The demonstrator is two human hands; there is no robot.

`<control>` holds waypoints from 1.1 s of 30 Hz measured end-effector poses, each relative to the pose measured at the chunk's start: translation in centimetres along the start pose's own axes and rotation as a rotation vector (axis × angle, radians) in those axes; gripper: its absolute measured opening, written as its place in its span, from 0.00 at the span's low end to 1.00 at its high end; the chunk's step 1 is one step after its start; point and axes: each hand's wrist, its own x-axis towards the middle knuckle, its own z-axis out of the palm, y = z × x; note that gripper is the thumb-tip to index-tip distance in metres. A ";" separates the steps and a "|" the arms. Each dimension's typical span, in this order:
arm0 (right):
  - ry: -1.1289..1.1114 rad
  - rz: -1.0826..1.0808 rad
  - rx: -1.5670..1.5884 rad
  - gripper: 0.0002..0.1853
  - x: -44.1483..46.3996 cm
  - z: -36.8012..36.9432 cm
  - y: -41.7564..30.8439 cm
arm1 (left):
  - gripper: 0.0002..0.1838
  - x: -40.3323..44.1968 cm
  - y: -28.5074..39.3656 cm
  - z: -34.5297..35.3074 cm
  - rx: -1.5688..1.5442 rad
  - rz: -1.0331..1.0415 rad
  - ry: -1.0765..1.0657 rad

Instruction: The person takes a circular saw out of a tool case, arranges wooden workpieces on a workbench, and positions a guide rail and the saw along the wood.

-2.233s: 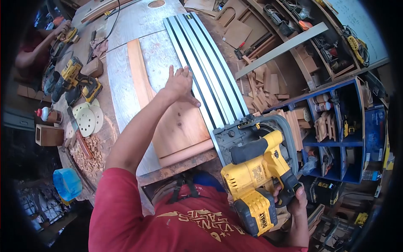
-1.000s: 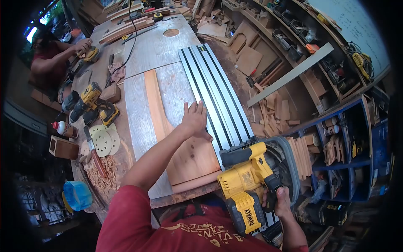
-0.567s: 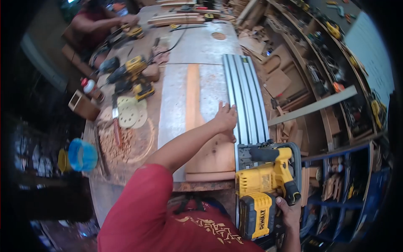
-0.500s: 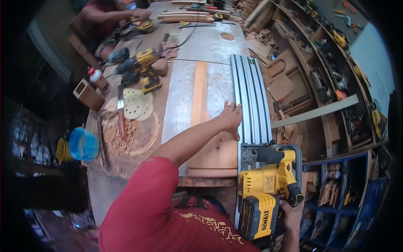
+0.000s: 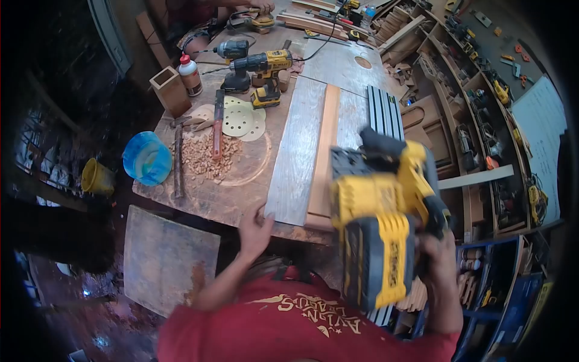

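My right hand (image 5: 437, 253) is wrapped round the rear handle of a yellow and black saw (image 5: 371, 199), which looks raised, hiding much of the workpiece. Beyond it a silver guide rail (image 5: 386, 114) with black stripes shows; a short striped length also appears below the saw. My left hand (image 5: 254, 234) is at the bench's front edge, beside the near corner of a grey board (image 5: 294, 151), thumb and fingers apart. On that board lies an orange-brown wooden piece (image 5: 324, 145), partly hidden by the saw.
On the bench (image 5: 241, 202) are a yellow drill (image 5: 268, 63), sanding discs (image 5: 238, 114), a red-handled chisel (image 5: 218, 136), wood chips (image 5: 202, 158), a glue bottle (image 5: 190, 75) and a wooden box (image 5: 170, 90). A blue bucket (image 5: 147, 158) is left. Another person's hand (image 5: 262, 6) touches a sander (image 5: 263, 23).
My left hand has left the wooden piece beside the rail and moved left to the bench's front edge. The saw has shifted up and over the workpiece in my right hand. The view has swung left.
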 end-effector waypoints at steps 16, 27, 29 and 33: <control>-0.278 0.085 0.232 0.19 12.0 27.2 7.2 | 0.23 -10.2 -0.4 -11.1 -0.057 -0.210 0.286; -0.291 -0.004 -0.035 0.30 10.0 16.6 8.4 | 0.25 -7.5 3.0 -6.2 0.165 0.196 -0.019; 0.240 -0.302 -0.344 0.27 11.4 6.9 16.0 | 0.26 -7.3 4.1 -5.1 0.165 0.327 -0.059; 0.484 0.578 -0.792 0.49 3.8 -10.7 23.5 | 0.21 -7.4 6.0 -1.6 0.009 0.196 -0.370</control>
